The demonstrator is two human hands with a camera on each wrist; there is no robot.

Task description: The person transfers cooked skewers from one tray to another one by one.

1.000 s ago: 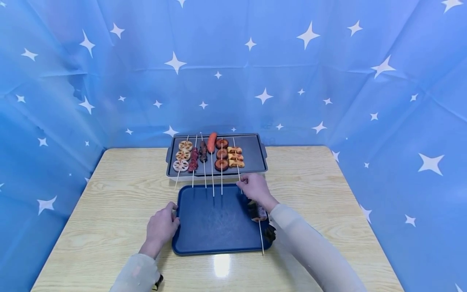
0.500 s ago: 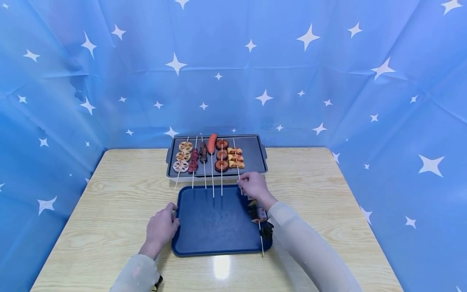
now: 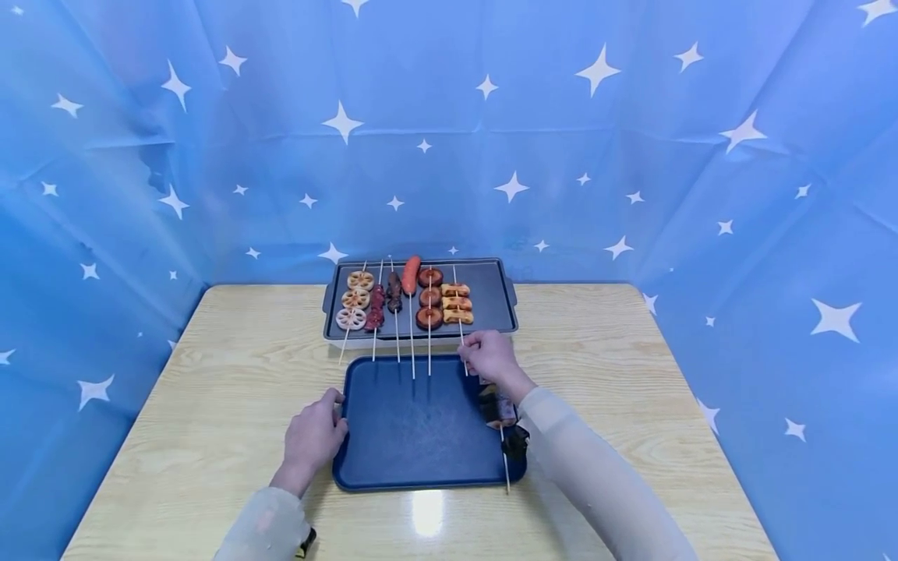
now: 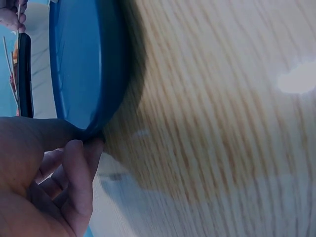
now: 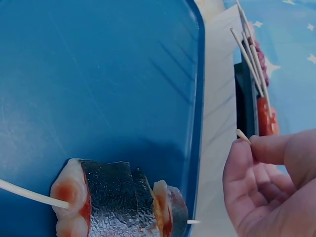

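My right hand (image 3: 489, 360) pinches the stick end of a skewer with folded yellow pieces (image 3: 457, 304), its food lying on the black griddle pan (image 3: 491, 292). In the right wrist view, the stick's tip shows between thumb and forefinger. My left hand (image 3: 313, 436) grips the left rim of the blue tray (image 3: 414, 444); in the left wrist view the thumb is on top, with fingers curled at the tray's edge. A skewer of fish chunks (image 5: 113, 197) with dark, shiny skin lies along the tray's right side, partly hidden under my right forearm in the head view.
Left of the yellow skewer on the pan lie skewers of lotus root slices (image 3: 355, 299), red meat (image 3: 375, 308), dark brown meat (image 3: 394, 292), a sausage (image 3: 411, 274) and round brown slices (image 3: 430, 298). Their sticks overhang the tray. A blue star-patterned curtain (image 3: 449, 171) surrounds the wooden table (image 3: 231, 374).
Both hands keep their grips and hardly move. The head view shifts slightly; the skewers stay in place.
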